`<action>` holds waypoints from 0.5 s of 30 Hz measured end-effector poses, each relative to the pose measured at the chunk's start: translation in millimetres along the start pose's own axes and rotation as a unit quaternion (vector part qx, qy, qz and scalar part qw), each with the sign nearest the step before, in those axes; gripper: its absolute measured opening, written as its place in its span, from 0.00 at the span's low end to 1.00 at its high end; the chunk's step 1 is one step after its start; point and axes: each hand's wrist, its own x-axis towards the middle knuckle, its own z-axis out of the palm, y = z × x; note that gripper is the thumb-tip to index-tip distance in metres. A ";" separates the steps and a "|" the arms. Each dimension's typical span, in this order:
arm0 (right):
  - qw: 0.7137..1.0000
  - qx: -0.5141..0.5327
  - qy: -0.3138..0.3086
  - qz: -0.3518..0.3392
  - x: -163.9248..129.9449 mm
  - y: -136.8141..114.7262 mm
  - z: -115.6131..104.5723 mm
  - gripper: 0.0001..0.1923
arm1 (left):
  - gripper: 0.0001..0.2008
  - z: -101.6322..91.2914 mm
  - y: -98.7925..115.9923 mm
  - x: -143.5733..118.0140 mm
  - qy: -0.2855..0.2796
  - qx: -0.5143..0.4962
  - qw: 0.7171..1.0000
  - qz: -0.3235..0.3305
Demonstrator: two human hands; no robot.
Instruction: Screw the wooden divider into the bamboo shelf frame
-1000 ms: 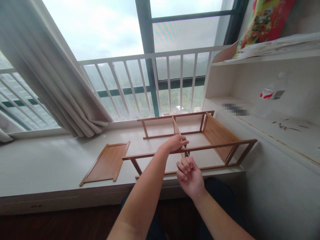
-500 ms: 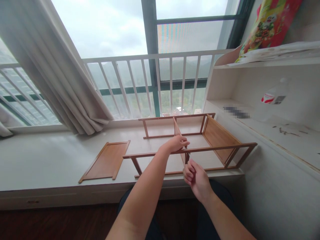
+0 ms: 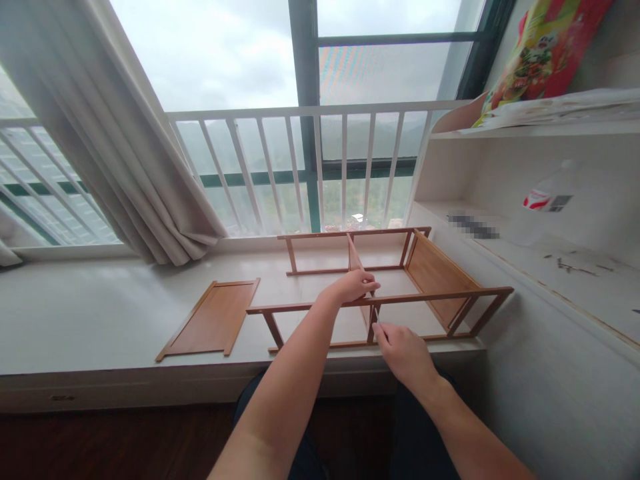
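Note:
A wooden rack frame [image 3: 300,308] lies on its side on the white window ledge, with a solid panel [image 3: 440,267] at its right end and a thin middle shelf board [image 3: 354,252] crossing it. My left hand [image 3: 356,287] reaches over the near rail and is closed on the middle shelf board beside the joint. Just below that joint, my right hand [image 3: 403,350] pinches a thin metal tool [image 3: 377,319], whose tip points up at the near side of the frame. Most of the tool is hidden by my fingers. A loose wooden panel [image 3: 213,320] lies flat to the left.
On the right, a white shelf unit [image 3: 450,167] carries a clear plastic bottle [image 3: 550,200], small metal parts [image 3: 575,268] and a colourful bag [image 3: 545,53] above. A grey curtain [image 3: 125,133] hangs left, and white railings [image 3: 345,167] stand behind the ledge.
My right hand has turned and shifted slightly right and down, so the metal tool's shaft shows more clearly. My left hand stays at the shelf board.

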 end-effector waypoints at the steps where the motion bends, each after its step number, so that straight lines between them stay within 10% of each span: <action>1: 1.000 -0.015 -0.008 -0.001 1.0 -0.6 -1.9 0.26 | 0.22 -0.3 0.8 -0.2 -0.001 0.000 1.000 -0.002; 15: 0.995 -0.055 -0.085 -0.018 8.0 -0.8 -10.0 0.28 | 0.22 -2.1 3.2 -0.8 -0.013 -0.018 1.000 -0.001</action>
